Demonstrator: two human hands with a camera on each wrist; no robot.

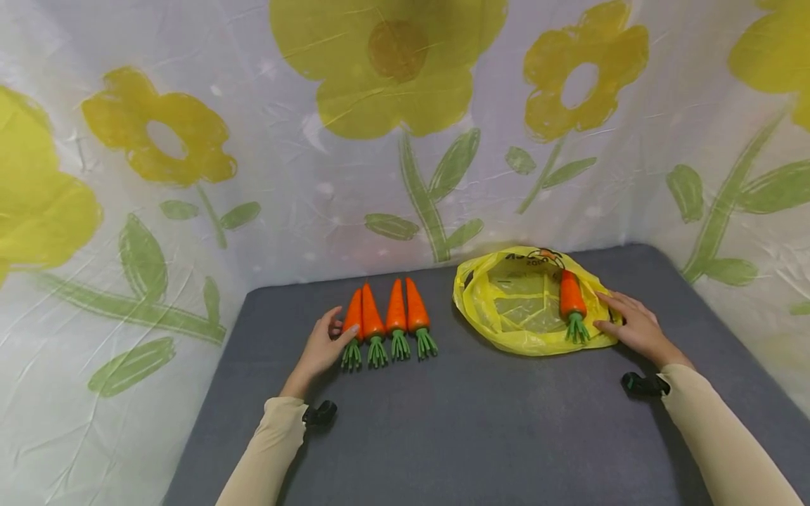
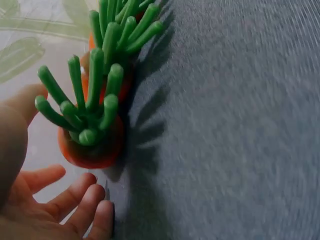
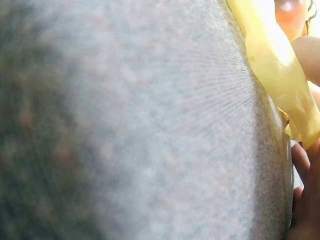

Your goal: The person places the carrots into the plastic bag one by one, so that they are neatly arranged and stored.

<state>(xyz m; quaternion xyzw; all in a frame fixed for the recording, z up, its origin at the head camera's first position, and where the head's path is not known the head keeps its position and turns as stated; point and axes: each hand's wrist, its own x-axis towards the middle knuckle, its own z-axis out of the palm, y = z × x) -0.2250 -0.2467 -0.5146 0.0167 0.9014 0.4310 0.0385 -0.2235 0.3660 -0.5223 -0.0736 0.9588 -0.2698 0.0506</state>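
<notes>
Nearest on my feed are two cream sleeves (image 1: 266, 444), with one black camera (image 1: 320, 413) at each wrist. Past them I have two hands above one dark grey table (image 1: 481, 422). The left hand (image 1: 323, 348) is open wide, thumb and fingers parted on either side of the leftmost carrot (image 1: 352, 310) without closing on it. The right hand (image 1: 639, 330), its thumb and fingers also apart, rests against the rim of the yellow bag (image 1: 484, 320).

The carrots look smooth and bright orange, tapering to a point, with stubby green stalks. I count five: four side by side on the table, stalks on the near side, and one carrot in the bag (image 1: 571, 295), at its right. The single bag is thin, crinkled plastic, mouth spread wide, dark print on its far part. Behind it all hangs a white curtain (image 1: 354, 190) with yellow flowers.
</notes>
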